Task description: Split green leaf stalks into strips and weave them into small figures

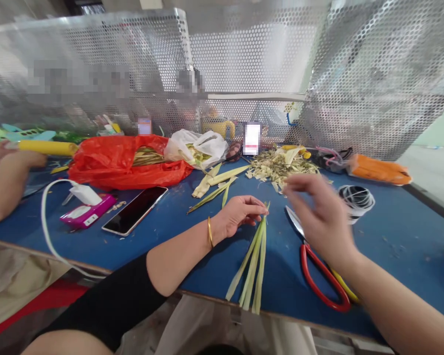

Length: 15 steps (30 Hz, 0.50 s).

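My left hand (pixel 247 213) pinches the gathered top of several pale green leaf strips (pixel 258 261) between thumb and fingers. Their loose ends fan out downward over the table's front edge. My right hand (pixel 320 212) is raised to the right of the bundle, apart from it. Motion smears its fingers, so whether they hold anything is unclear. Below it lie red-handled scissors (pixel 311 266), blades pointing away from me, with a yellow-handled tool (pixel 346 287) partly hidden beside them. A roll of white cord (pixel 357 201) sits just beyond my right hand.
Leaf pieces (pixel 218 181) and a heap of dry scraps (pixel 281 165) lie ahead. Leftward are a red plastic bag (pixel 107 165), a white bag (pixel 198 148), a phone (pixel 136 211), a purple box (pixel 88 211) and a cable. Another person's arm (pixel 7 185) reaches in, by a yellow roll (pixel 48 147).
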Available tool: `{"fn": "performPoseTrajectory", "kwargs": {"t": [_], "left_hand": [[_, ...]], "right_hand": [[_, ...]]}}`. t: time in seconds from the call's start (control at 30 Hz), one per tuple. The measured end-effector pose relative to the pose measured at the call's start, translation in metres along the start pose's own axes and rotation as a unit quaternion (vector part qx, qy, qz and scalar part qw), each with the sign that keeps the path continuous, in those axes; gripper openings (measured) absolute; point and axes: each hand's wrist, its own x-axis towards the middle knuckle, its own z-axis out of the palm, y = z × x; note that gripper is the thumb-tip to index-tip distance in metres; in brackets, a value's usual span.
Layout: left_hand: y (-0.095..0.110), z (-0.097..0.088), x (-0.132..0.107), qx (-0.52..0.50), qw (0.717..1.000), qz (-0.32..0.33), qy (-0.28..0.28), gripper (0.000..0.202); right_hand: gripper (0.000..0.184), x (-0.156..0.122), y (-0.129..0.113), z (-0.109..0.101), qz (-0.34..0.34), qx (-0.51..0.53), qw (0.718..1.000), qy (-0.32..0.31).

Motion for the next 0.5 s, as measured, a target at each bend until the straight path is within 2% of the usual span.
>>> {"fn": "performPoseTrajectory", "kwargs": {"t": [0.1, 0.2, 0.27, 0.37, 0.5], "left_hand": [[0.002, -0.002, 0.0, 0.029, 0.999, 0.016, -0.008, 0.024], [0.003, -0.003, -0.001, 0.055, 0.998, 0.024, -0.014, 0.02], [0.003, -0.003, -0.001, 0.065, 0.997, 0.029, -0.014, 0.02], [0.003, -0.004, -0.001, 0.074, 0.996, 0.04, -0.014, 0.02], [0.004, -0.006, 0.0, 0.093, 0.994, 0.063, -0.009, 0.019]], "right_hand": [[0.041, 0.004, 0.024, 0.016, 0.08, 0.034, 0.989, -0.121], [0.04, 0.004, 0.041, 0.028, 0.152, 0.133, 0.955, -0.218], [0.032, 0.003, 0.042, 0.03, 0.191, 0.187, 0.933, -0.241], [0.022, 0.002, 0.036, 0.028, 0.24, 0.237, 0.909, -0.243], [0.016, 0.0, 0.032, 0.027, 0.247, 0.262, 0.905, -0.226]]}}
